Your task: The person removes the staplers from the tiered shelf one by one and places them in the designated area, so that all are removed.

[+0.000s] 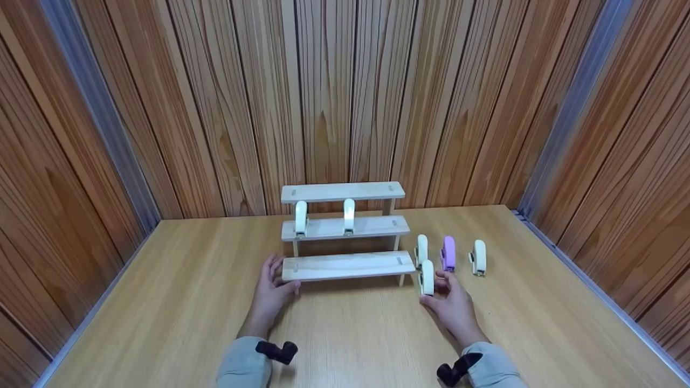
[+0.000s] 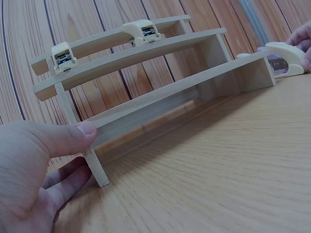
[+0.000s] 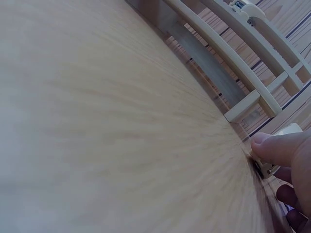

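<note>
A three-tier wooden shelf stand [image 1: 347, 267] sits on the table. My left hand [image 1: 272, 293] grips its lower left end, thumb on the front edge of the bottom board and fingers behind the leg [image 2: 98, 170]. At the stand's right end, my right hand [image 1: 453, 307] holds a small white stapler-like tool [image 1: 426, 277] between thumb and fingers, low at the tabletop. On the middle board stand two similar white tools, a left one [image 1: 301, 218] and a right one [image 1: 349, 216]. Metal parts show in their fronts in the left wrist view.
Right of the stand are another white tool [image 1: 421, 249], a purple one [image 1: 448, 253] and a white one [image 1: 478, 257], all on the wooden table [image 1: 345, 334]. Wood-patterned walls [image 1: 323, 97] enclose the back and sides.
</note>
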A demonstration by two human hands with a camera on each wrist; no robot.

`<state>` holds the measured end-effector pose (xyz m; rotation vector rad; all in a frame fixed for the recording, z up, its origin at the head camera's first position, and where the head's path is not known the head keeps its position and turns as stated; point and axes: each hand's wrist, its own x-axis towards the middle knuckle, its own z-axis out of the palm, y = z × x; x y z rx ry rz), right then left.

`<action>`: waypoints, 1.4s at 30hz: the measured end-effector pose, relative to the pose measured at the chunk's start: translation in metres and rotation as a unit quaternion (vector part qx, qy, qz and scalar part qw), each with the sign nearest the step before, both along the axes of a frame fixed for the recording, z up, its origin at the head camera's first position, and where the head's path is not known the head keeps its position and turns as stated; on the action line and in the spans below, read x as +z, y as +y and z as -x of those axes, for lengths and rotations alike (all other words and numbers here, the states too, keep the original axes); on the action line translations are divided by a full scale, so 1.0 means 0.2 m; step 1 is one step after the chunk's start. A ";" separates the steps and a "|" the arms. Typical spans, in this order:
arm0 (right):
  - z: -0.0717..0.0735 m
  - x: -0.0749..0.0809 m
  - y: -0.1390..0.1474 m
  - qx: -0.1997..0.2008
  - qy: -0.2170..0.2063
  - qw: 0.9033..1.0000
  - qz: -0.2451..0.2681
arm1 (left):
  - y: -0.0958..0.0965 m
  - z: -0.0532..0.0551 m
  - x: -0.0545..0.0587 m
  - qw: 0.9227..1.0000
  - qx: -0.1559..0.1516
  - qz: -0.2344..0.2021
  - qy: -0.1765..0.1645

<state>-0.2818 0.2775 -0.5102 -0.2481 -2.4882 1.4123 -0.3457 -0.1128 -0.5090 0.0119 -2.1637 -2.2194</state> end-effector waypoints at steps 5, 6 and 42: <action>0.01 0.00 0.00 0.005 -0.016 1.000 0.004 | 0.00 0.00 0.01 1.000 0.001 -0.005 -0.007; 0.01 0.00 0.00 0.006 -0.019 1.000 0.005 | 0.00 0.00 0.01 1.000 0.002 -0.005 -0.009; 0.00 0.00 0.00 0.023 -0.022 0.999 -0.016 | 0.00 0.01 0.00 1.000 0.004 0.006 -0.007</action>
